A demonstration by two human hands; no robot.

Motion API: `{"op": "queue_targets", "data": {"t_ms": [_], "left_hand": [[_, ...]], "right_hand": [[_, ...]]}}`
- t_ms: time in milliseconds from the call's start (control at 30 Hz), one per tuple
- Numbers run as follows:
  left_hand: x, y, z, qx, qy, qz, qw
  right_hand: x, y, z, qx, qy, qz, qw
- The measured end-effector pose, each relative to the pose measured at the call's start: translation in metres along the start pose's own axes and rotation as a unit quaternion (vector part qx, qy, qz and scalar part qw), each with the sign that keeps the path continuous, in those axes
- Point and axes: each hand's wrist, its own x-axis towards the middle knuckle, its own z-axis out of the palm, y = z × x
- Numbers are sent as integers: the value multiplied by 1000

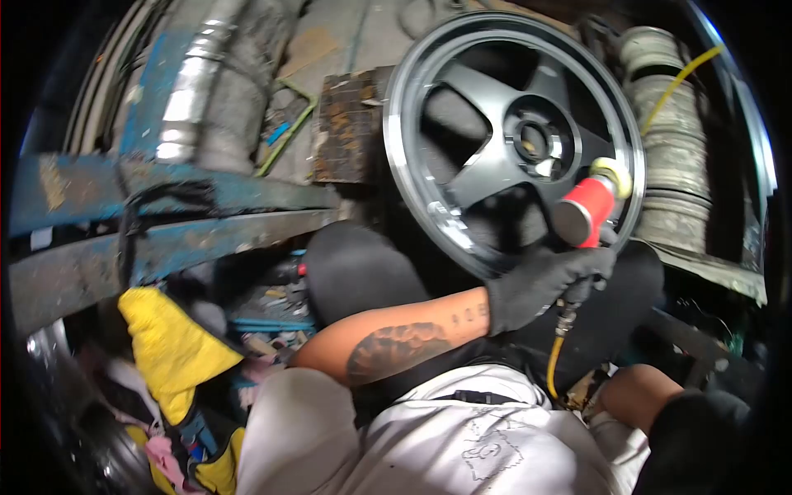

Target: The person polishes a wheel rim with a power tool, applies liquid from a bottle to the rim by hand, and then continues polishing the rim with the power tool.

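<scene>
Your gloved left hand (536, 289) is clamped around the red polisher (590, 210), its yellow pad (615, 175) at the wheel's rim; I can't tell what your right hand is doing, or whether the two are apart. The wheel (487, 177), tilted just beyond your knees, looks heavy, stiff and slick-lipped, so the spokes (474, 91) should grip best.

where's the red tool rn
The red tool is right of centre in the head view, in the gloved left hand, beside the wheel's lower-right rim.
</scene>
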Motion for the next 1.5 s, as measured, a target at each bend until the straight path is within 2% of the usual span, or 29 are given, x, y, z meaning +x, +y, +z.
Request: {"op": "queue_targets", "data": {"t_ms": [33,67,100,167,233,267,300,333,367,400,433,467,500,533,633,667,700,767,833,867,900,933,967,1100,1200,1267,1333,1433,1500], "left_hand": [[2,-6,-3,-3,-4,-2,1000],[2,-9,-6,-16,24,-84,996],[-2,-5,-1,19,36,-67,997],[-1,-4,-7,114,-10,-84,990],[3,-14,-9,262,-1,2,965],[4,-17,-15,316,-28,14,948],[5,-32,-22,449,-33,123,885],[6,-46,-29,570,-3,229,789],[0,-36,-26,557,-23,102,824],[-5,-26,-18,715,-47,208,666],[-7,-16,-13,730,-62,178,657],[-7,-7,-8,743,-79,147,648],[-4,-1,-7,757,-97,118,636],[-3,-2,-9,736,-66,173,651],[-2,14,-13,692,-17,137,709],[0,20,-15,698,10,193,690],[1,28,-16,693,45,130,708],[9,38,-7,561,145,100,809],[20,30,-18,513,103,169,835],[23,26,-23,487,83,203,845],[22,23,-19,445,103,158,875],[19,18,-11,401,123,113,901],[18,16,-8,354,143,68,922],[18,15,-23,434,119,103,887],[14,17,-19,353,151,57,922],[10,25,-11,202,166,-1,965],[13,17,-14,37,172,-14,984],[11,17,-10,157,190,20,969],[7,24,-16,305,164,20,938]], "right_hand": [[2,0,5,9,5,5,1000],[4,1,11,19,14,10,1000],[5,2,17,33,24,14,999],[7,8,33,75,52,27,995],[8,16,53,143,94,45,984],[6,20,65,184,120,62,974],[5,27,75,233,150,89,957],[3,35,86,279,183,119,935],[-1,46,97,321,214,147,911],[-9,63,109,327,247,191,892],[4,49,82,319,181,249,896],[5,51,88,417,243,193,854],[1,61,89,448,225,204,841],[0,66,93,457,240,209,831],[-5,71,98,444,269,207,829],[-7,71,99,434,277,205,832],[-8,70,97,428,272,211,836],[-13,66,96,417,262,225,841],[-13,63,101,369,272,198,867],[-11,63,103,307,271,171,896],[-6,62,106,244,267,142,921],[3,58,108,156,307,88,935],[4,56,108,120,296,93,943],[6,48,111,8,271,95,958],[9,41,113,-30,279,82,956],[8,39,115,-21,273,85,958],[9,38,116,-33,271,66,960],[10,35,115,-59,259,77,961],[10,34,111,-55,246,95,963]]}}
